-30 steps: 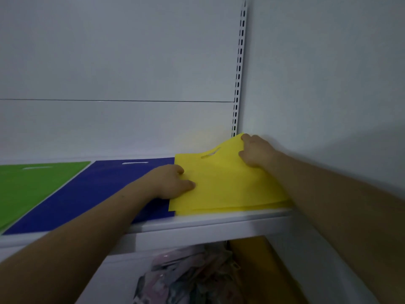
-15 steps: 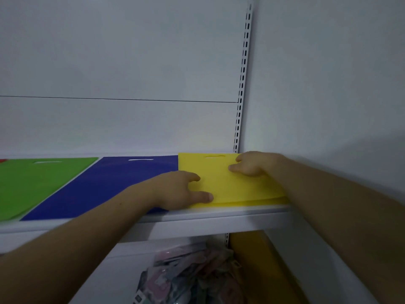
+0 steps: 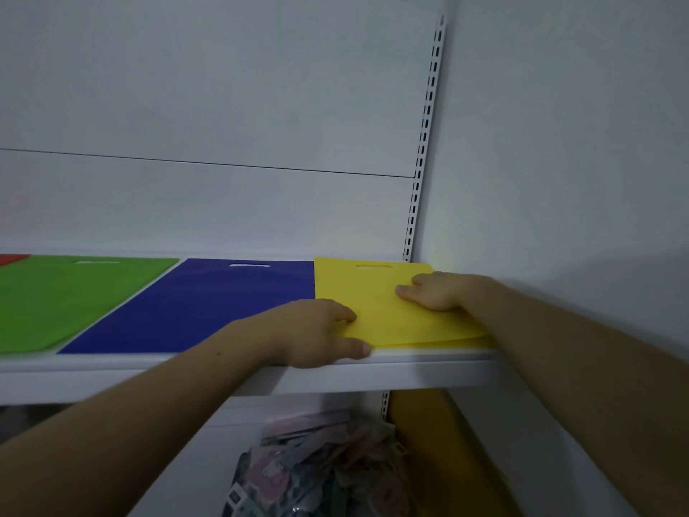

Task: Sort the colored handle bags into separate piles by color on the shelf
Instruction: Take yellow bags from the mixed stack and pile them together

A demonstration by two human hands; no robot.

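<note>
On the white shelf (image 3: 428, 355), a yellow handle bag pile (image 3: 376, 307) lies flat at the right end, its handle slot toward the back wall. My left hand (image 3: 320, 333) sits at the pile's front left corner, fingertips on the left edge and thumb along the front edge. The fingers of my right hand (image 3: 436, 291) press down on the top yellow bag near its right side. Left of the yellow pile lies a blue bag pile (image 3: 205, 304), then a green bag pile (image 3: 63, 296). A sliver of a red bag (image 3: 11, 258) shows at the far left.
A slotted shelf upright (image 3: 425, 143) runs up the corner beside the white side wall (image 3: 559, 162). Below the shelf sit a clear packet of small patterned items (image 3: 320, 464) and a yellow-brown panel (image 3: 440, 453).
The top yellow bag, lifted and skewed a second ago, now lies flat and square on the pile. My left hand slid to the front corner; my right hand moved down onto the bag.
</note>
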